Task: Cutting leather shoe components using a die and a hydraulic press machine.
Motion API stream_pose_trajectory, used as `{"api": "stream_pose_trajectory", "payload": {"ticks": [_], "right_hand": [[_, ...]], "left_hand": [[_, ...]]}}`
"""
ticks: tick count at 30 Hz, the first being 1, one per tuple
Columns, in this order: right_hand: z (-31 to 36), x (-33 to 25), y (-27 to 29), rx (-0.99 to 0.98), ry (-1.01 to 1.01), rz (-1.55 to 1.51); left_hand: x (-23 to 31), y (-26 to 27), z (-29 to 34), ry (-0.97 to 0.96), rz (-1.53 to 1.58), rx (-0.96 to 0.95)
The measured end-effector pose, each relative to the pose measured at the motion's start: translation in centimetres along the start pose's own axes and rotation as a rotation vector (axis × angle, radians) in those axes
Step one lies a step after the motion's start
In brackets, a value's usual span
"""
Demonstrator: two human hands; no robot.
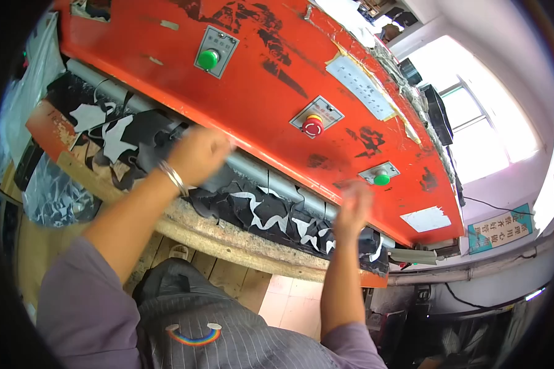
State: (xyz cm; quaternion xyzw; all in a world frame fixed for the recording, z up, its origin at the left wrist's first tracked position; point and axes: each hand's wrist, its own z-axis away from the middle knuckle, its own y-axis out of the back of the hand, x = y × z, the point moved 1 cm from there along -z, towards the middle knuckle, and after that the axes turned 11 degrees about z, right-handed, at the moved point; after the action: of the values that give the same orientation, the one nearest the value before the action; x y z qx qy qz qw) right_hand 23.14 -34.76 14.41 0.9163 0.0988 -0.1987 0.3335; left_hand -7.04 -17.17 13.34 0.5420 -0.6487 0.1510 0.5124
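At 2 o'clock a bright window opens in a pale wall; between 3 and 4 is a teal-and-cream sign. A grey pipe runs across 4 o'clock. Pale pink tiles show at 6, wooden planks near 7. A filled clear plastic bag sits at 9, translucent sheeting at 10.

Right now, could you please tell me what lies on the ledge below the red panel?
Black scraps and white scraps litter the ledge. The left hand hides part of it; anything beneath the scraps cannot be seen.
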Motion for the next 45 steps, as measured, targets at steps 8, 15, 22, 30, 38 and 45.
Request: {"api": "stream_pose_trajectory", "payload": {"ticks": [8, 15, 22, 30, 38, 45], "right_hand": [[17.5, -7.7, 2.1, -0.720, 0.062, 0.263], [16.6, -6.1, 2.7, -0.768, -0.012, 0.243], [9.3, -2.2, 1.8, -1.197, -0.060, -0.091], [-3.5, 9.9, -12.0, -0.747, -0.022, 0.408], [-2.9, 12.7, -12.8, -0.726, -0.104, 0.226], [4.4, 13.5, -6.4, -0.931, -0.462, -0.311]], "left_hand": [[2.8, -9.1, 11.3, 0.626, 0.086, -0.763], [3.3, -10.5, 10.1, 0.753, 0.135, -0.815], [-0.2, -10.7, 6.3, 0.883, 0.408, -1.057], [-7.2, -17.6, -6.6, 0.785, 0.622, -0.229], [-11.8, -23.5, -8.7, 0.740, 0.579, -0.054], [-9.4, -26.5, -4.9, 0.295, 0.298, -0.296]]}}
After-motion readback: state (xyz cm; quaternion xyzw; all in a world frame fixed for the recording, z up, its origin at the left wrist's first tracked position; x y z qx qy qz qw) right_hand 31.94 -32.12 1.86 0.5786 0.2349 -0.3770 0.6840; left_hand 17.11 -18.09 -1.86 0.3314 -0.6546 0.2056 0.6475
